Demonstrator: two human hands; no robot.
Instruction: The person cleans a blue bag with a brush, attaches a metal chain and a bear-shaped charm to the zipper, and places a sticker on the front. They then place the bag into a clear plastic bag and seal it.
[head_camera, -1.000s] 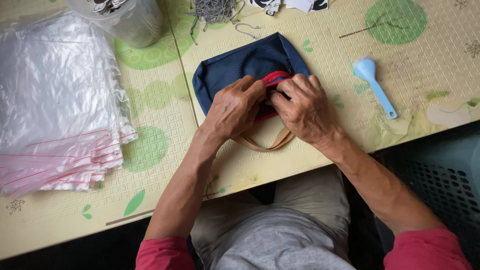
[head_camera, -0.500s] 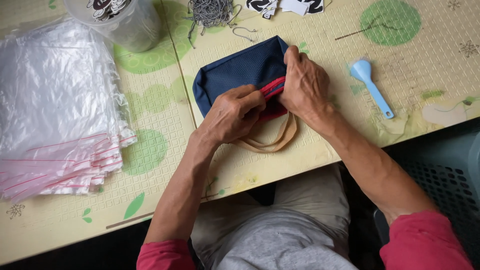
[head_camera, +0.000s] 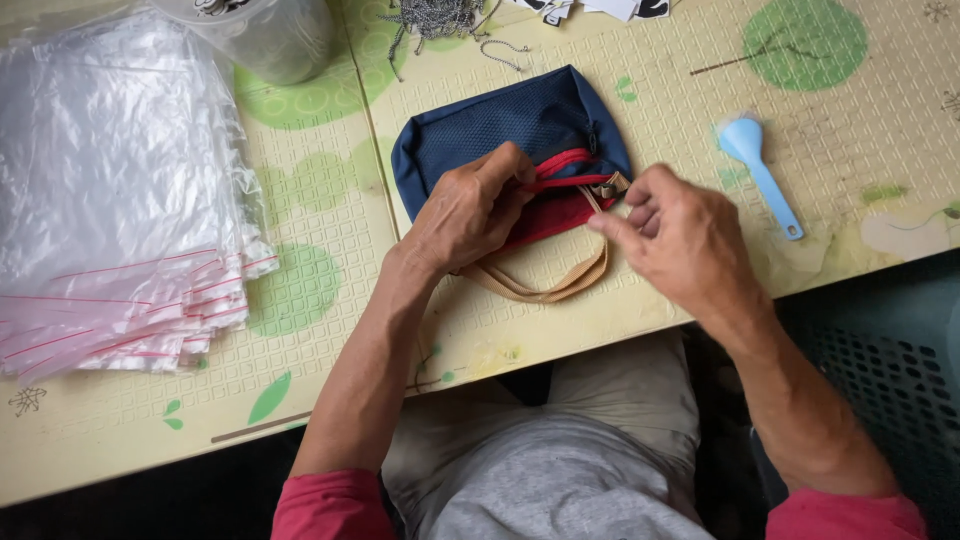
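Head view: left hand (head_camera: 468, 210) fingers pressed flat on navy pouch (head_camera: 500, 130); right hand (head_camera: 680, 235) pinches tan strap (head_camera: 560, 290) nr clasp. Best hold pouch firm, pull strap straight.

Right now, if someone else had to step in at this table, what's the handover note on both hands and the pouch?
Left hand: pressing flat on the navy and red pouch, fingertips at the red zipper.
Right hand: just off the pouch's right edge, fingers pinched near the tan zipper pull.
Tan strap loops out toward the person.
Clear zip bags stacked at left; blue spoon at right.
Pouch not bagged.
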